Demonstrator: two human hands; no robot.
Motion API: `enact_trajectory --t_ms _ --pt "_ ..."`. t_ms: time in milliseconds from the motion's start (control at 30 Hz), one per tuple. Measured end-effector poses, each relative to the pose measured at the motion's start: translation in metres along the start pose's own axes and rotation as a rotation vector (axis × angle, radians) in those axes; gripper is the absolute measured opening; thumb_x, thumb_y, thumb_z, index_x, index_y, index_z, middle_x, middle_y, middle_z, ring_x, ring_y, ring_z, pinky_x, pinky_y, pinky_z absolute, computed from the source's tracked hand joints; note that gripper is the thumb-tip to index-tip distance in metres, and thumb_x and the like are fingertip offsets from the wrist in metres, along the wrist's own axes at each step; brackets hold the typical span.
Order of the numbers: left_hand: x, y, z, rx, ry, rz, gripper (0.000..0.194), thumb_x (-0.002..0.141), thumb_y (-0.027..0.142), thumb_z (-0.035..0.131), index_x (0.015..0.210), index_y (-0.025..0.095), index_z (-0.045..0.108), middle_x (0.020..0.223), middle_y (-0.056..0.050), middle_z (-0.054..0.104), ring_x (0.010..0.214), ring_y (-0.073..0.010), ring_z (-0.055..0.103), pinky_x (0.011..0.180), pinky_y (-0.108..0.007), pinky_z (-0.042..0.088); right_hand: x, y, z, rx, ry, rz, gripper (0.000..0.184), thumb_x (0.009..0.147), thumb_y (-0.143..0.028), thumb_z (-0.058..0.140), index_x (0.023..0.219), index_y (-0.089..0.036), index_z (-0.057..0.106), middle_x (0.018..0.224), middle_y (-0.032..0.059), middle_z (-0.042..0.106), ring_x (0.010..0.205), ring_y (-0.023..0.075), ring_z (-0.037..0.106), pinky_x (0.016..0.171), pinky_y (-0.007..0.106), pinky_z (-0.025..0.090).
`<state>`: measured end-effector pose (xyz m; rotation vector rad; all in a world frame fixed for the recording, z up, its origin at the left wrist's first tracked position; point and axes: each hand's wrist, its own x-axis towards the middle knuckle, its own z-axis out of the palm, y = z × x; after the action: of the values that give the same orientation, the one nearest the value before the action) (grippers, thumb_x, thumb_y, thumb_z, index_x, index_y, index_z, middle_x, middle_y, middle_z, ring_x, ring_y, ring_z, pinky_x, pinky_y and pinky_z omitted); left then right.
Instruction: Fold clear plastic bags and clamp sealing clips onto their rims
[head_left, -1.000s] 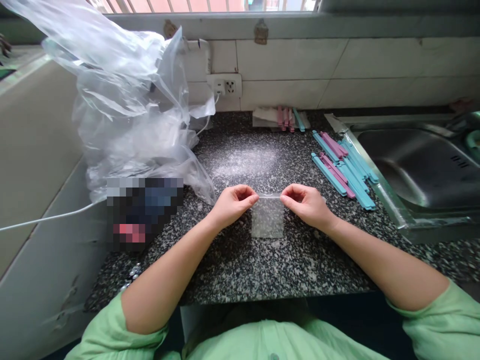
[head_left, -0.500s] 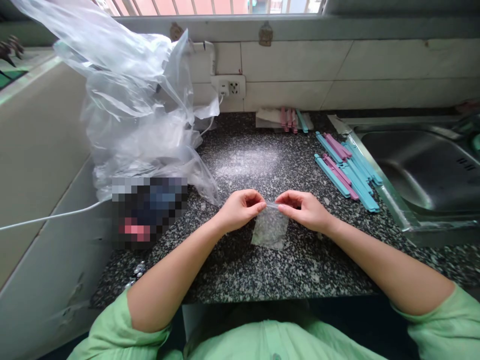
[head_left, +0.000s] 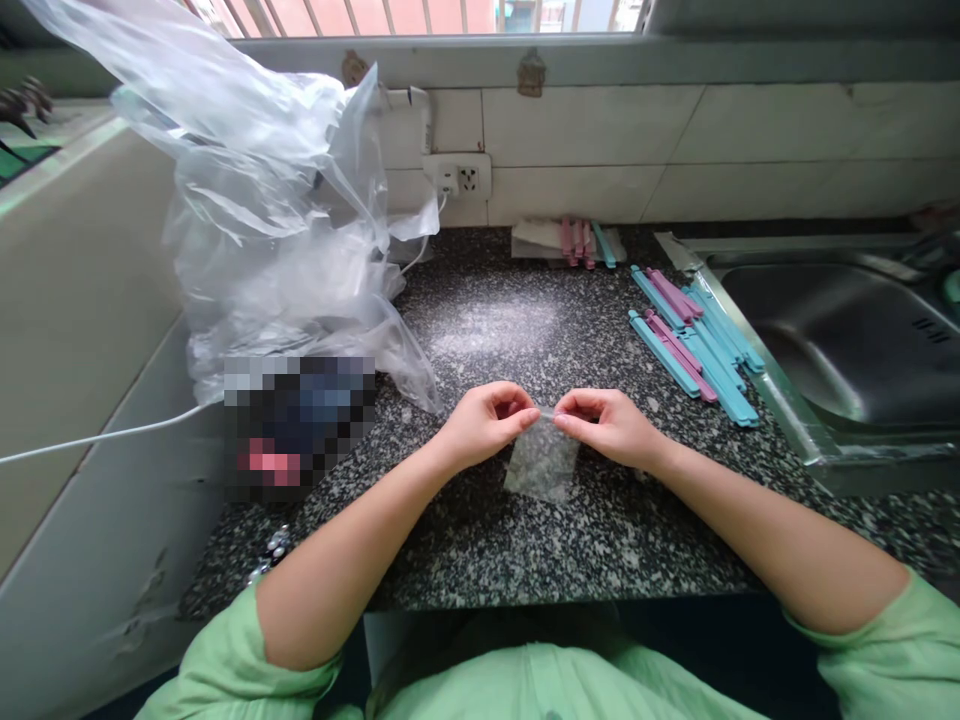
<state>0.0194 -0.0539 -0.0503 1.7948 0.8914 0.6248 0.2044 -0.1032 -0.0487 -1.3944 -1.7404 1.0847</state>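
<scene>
A small clear plastic bag [head_left: 541, 463] hangs just above the speckled granite counter [head_left: 525, 540]. My left hand [head_left: 487, 422] pinches its top edge from the left. My right hand [head_left: 609, 426] pinches the same edge from the right. The fingertips of both hands nearly meet at the bag's mouth. The bag droops slightly crumpled below them and looks empty.
A big crumpled clear plastic sheet [head_left: 262, 220] is piled at the back left, by a wall socket [head_left: 459, 177] with a white cable. Several blue and pink plastic clip sticks [head_left: 694, 335] lie at the right, beside a steel sink [head_left: 847, 340]. More sticks and small bags [head_left: 570, 240] lie against the tiles.
My hands have drawn closer together along the bag's top edge. The bag, stretched flat a second ago, now hangs slack and a little crumpled.
</scene>
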Motion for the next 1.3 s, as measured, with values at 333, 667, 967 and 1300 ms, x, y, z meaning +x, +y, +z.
enact_trajectory --t_ms 333,667,967,1300 --pt "-0.0007 0.0012 -0.0001 0.013 -0.096 -0.103 0.026 0.070 0.037 0.058 0.059 0.014 0.054 0.053 0.003 0.048 0.053 -0.0093 0.041 0.050 -0.022 0.033 0.0018 0.0028 -0.0039 0.149 0.334 -0.006 0.022 0.071 -0.041 0.062 0.069 -0.019 0.058 0.064 0.0003 0.057 0.058 0.0123 0.051 0.056 0.026 0.044" --pt "-0.0009 -0.0002 -0.0033 0.031 -0.138 -0.141 0.028 0.069 0.037 0.059 0.054 0.015 0.050 0.051 0.004 0.043 0.050 -0.0080 0.037 0.047 -0.021 0.030 0.0028 0.0064 -0.0071 0.238 0.465 0.009 0.023 0.070 -0.042 0.064 0.068 -0.019 0.058 0.061 -0.0010 0.053 0.055 0.0111 0.047 0.053 0.025 0.040" --pt "-0.0008 0.0020 -0.0072 0.066 -0.205 -0.103 0.022 0.070 0.031 0.059 0.056 0.015 0.054 0.055 0.002 0.050 0.055 -0.0102 0.044 0.052 -0.022 0.034 0.0036 0.0095 -0.0069 0.258 0.486 0.014 0.021 0.070 -0.039 0.064 0.068 -0.019 0.059 0.060 -0.0014 0.053 0.055 0.0107 0.046 0.053 0.025 0.039" --pt "-0.0023 0.0014 -0.0034 0.099 -0.060 -0.049 0.028 0.072 0.041 0.059 0.068 0.014 0.061 0.058 0.002 0.051 0.055 -0.0094 0.043 0.053 -0.023 0.034 0.0009 0.0022 -0.0039 0.167 0.293 -0.011 0.020 0.071 -0.037 0.063 0.068 -0.017 0.059 0.063 0.0000 0.058 0.058 0.0112 0.051 0.057 0.025 0.044"
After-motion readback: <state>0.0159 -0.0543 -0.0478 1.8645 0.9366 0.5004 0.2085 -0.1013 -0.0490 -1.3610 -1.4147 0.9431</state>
